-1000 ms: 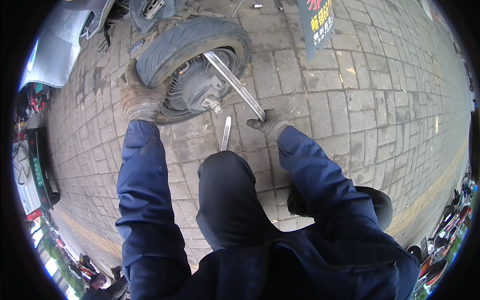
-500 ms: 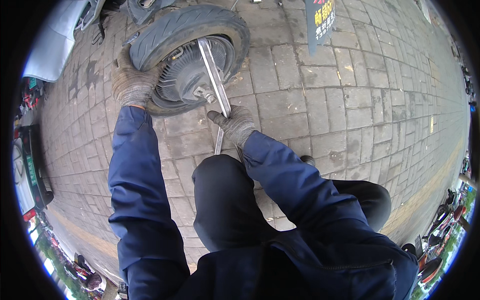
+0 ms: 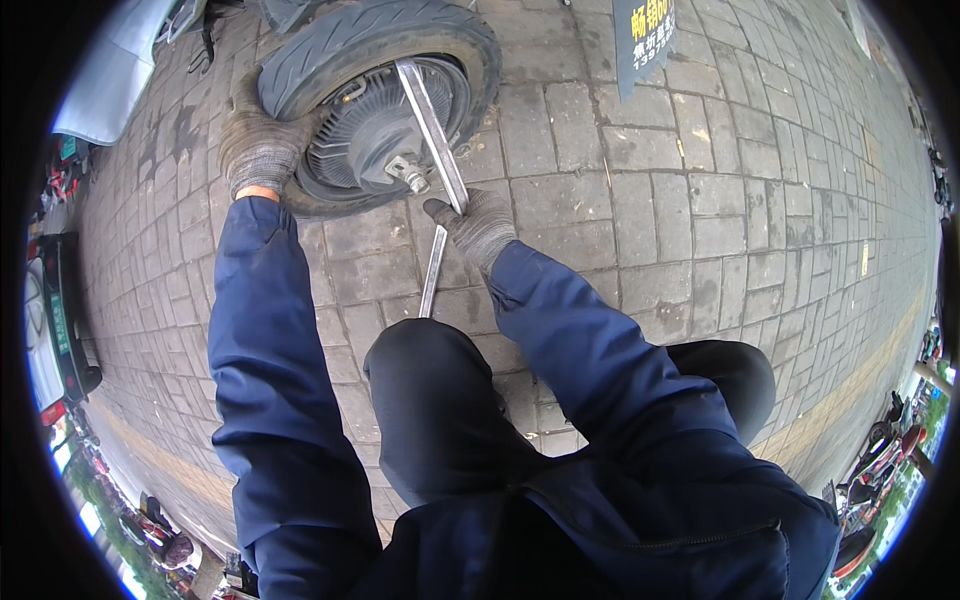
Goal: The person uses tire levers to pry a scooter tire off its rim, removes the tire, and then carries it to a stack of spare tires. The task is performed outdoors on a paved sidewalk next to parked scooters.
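A black scooter tyre (image 3: 385, 38) on a finned hub-motor wheel (image 3: 345, 145) lies tilted ahead of me, its axle end facing me. My left hand (image 3: 262, 148), in a grey knit glove, grips the tyre's left side, fingertips partly hidden behind it. In my gloved right hand (image 3: 478, 225) is a long metal tyre lever (image 3: 428, 120), the thumb laid along it. Its far end meets the inner edge of the tyre at the rim. A second metal bar (image 3: 433, 272) shows on the paving beneath that hand, its near end hidden by my knee.
Grey paving bricks (image 3: 700, 250) surround the wheel. A dark printed board (image 3: 642, 55) stands at the far right of it. A pale grey vehicle panel (image 3: 112, 85) is at the upper left, and parked motorbikes (image 3: 885, 455) line the right rim.
The wheel, both hands and the lever sit slightly higher in the picture. The lever's far end stays at the rim, and more of the second bar shows.
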